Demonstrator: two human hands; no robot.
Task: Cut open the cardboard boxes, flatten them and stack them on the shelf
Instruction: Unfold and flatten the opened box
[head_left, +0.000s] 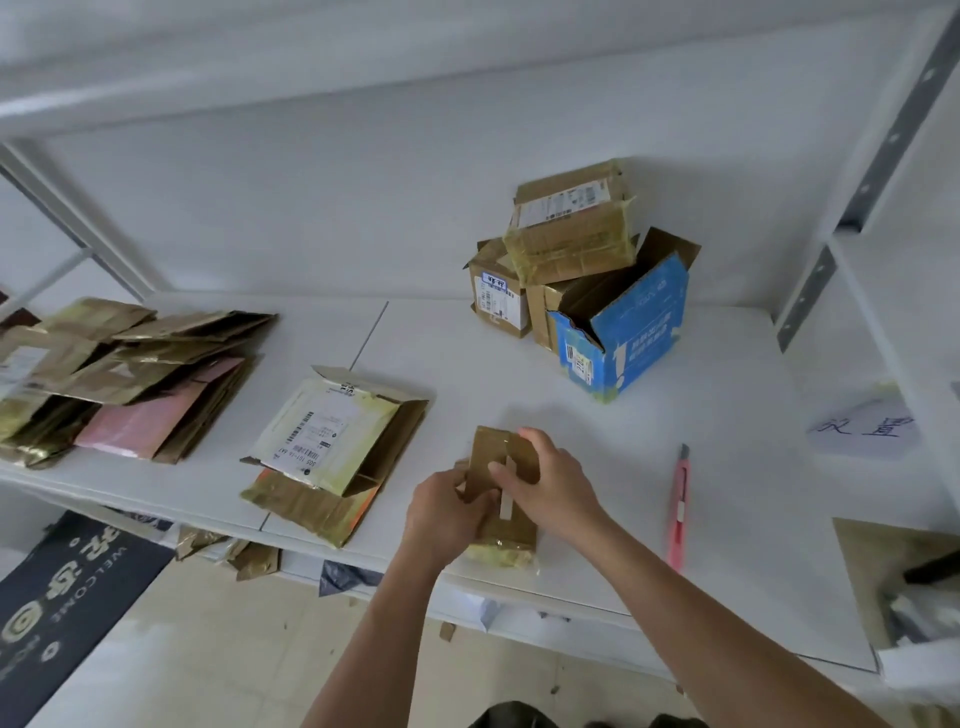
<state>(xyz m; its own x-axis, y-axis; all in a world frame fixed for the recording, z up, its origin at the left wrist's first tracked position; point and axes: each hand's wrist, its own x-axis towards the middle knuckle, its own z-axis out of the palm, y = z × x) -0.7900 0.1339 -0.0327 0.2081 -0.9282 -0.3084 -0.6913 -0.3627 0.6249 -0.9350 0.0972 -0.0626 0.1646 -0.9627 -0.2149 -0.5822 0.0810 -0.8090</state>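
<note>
Left hand (445, 512) and right hand (551, 486) gripping small taped box (503, 480) on shelf (727, 415), blue box (631, 325) standing open

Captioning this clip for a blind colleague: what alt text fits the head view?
Both hands, left and right, grip a small box on a white shelf, with a pink knife lying to its right. Flattened boxes are piled at left, and uncut boxes and a blue box stand behind.
</note>
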